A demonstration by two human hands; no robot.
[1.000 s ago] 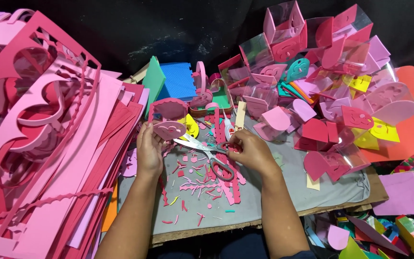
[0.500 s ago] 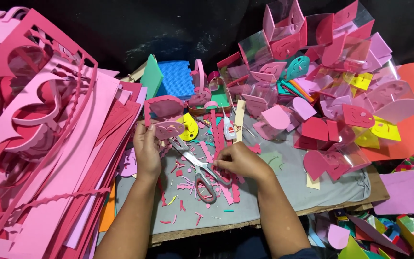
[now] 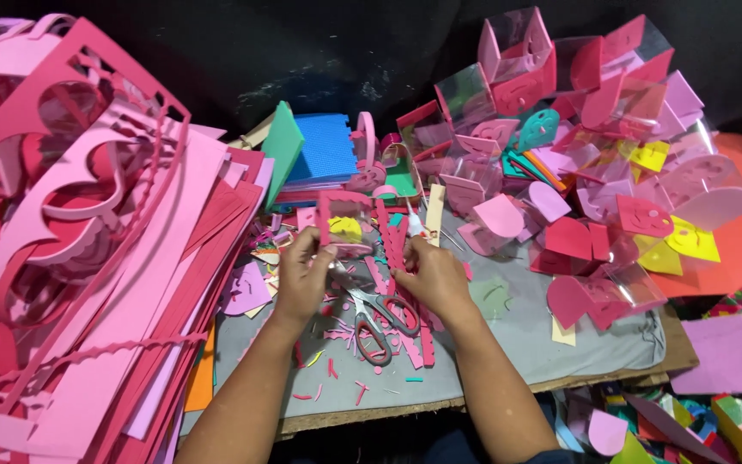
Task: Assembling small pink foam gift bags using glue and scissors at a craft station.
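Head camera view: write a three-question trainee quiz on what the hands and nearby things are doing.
1. True or false: the scissors are held in the right hand.
2. Which hand holds the small pink foam box? A. left hand B. right hand C. neither
3. Fill in: the scissors lie on the ____ cloth between the two hands.

Key
1. False: they lie on the cloth with their handles towards the person, and no hand grips them.
2. A
3. grey
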